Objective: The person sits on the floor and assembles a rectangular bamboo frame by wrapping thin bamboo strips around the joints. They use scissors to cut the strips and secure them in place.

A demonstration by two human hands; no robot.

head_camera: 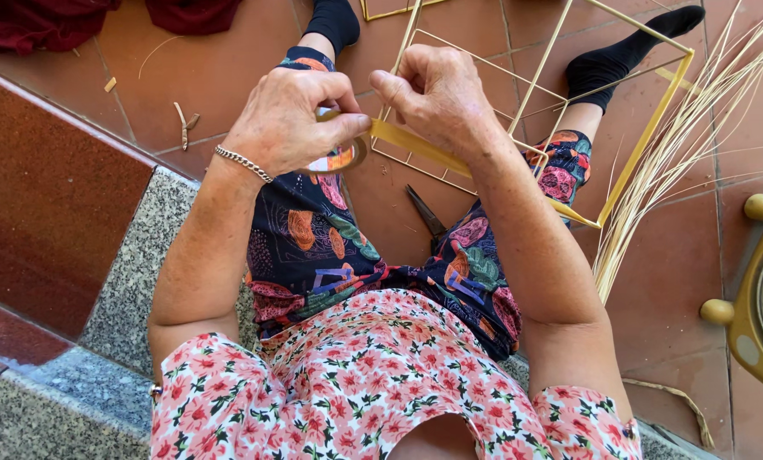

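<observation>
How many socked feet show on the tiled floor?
2: one black sock at the top centre, partly cut off by the frame edge; the other black sock at the upper right, beneath the yellow wire frame.

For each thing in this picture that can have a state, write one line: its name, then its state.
Left hand: grip closed on the round tape roll.
Right hand: pinching the yellow tape strip, pulled taut.
Dark scissors: lying on the tiled floor, blades closed.
Yellow wire frame: resting on the floor.

Both hands [364,111] on, perhaps, tape roll [337,158]
</observation>
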